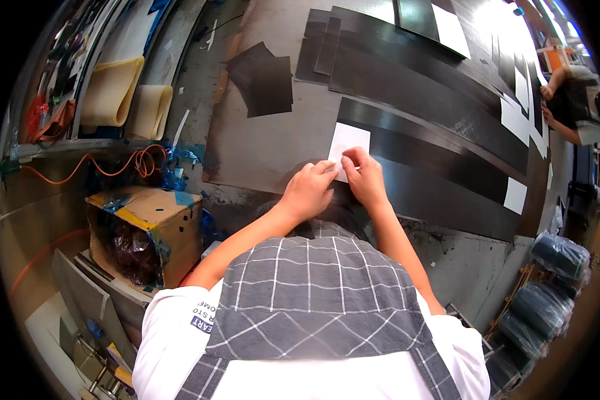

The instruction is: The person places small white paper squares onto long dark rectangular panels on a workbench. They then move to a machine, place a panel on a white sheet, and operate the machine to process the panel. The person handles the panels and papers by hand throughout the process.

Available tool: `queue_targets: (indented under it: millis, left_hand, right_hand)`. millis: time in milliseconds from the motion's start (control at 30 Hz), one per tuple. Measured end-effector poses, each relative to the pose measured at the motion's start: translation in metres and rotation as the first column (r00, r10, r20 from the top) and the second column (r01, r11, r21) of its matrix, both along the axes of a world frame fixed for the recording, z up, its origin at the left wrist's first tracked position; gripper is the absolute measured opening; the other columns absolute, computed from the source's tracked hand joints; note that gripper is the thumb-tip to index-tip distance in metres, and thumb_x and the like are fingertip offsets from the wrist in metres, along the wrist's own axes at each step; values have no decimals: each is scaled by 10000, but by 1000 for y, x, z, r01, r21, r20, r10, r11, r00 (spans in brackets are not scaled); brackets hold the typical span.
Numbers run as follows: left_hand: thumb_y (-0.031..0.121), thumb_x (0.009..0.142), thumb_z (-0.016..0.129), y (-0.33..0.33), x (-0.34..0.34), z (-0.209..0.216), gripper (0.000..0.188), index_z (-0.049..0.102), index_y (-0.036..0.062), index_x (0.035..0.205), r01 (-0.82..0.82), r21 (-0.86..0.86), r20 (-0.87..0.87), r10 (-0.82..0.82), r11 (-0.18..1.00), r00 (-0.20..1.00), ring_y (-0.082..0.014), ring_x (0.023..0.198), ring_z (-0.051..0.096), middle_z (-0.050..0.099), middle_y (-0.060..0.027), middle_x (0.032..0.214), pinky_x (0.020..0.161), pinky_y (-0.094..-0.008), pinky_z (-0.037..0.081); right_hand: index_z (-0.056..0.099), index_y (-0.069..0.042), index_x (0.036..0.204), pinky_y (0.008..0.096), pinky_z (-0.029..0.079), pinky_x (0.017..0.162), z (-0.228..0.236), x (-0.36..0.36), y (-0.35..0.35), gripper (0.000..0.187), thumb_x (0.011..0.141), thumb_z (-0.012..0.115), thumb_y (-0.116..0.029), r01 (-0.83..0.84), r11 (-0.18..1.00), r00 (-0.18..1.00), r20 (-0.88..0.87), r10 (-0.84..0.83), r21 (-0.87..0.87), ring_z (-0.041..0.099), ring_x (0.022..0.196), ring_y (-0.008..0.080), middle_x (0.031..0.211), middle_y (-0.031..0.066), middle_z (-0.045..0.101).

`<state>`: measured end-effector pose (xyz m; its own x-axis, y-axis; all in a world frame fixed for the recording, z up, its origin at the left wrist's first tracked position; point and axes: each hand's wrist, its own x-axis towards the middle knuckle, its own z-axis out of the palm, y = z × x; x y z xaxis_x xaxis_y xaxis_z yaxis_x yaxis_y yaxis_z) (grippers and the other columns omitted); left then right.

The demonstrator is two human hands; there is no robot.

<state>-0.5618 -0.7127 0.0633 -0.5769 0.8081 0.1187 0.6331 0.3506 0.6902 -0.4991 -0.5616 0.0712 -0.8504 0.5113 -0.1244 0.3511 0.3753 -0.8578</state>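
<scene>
A small white sheet [351,138] lies over the left end of a long black strip [433,150] on the table. At the sheet's near edge, my left hand [309,191] has its thumb and fingertips pressed together. My right hand [365,179] meets it from the right, its fingers curled in and the thumb against them over the sheet. The fingertips of both hands almost touch. What is pinched between them is too small to make out. Another white sheet [515,195] covers the strip's right end.
Dark flat pieces [263,80] lie on the table's left, more long black strips [407,73] beyond. Rolled cream sheets [113,90] fill a rack at left, above a cardboard box [160,213]. Wrapped dark rolls [543,307] stand at right. Another person [577,100] works at the far right.
</scene>
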Motion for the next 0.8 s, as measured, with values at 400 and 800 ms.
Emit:
queue_targets:
  millis: [400,800]
  left_hand:
    - [171,735,686,-24,-134,-16,472,542,42,1166,-342,-28,-313,317,939,896,-298,1134,472,523,-125,1218,961,-417,385]
    - [401,736,692,-21,-132,3,495,585,44,1061,-528,0,-130,523,850,842,-322,940,556,590,-131,965,785,-434,443]
  right_hand:
    - [564,-28,1118,266,468,724,-17,-153,-12,275,890,534,-179,107,658,989,12,-147,-745,572,847,138,989,44,593]
    - [635,-29,1064,275,428,737,-6,-174,-46,402,935,461,-367,-50,652,998,-12,62,-757,530,829,123,919,41,616]
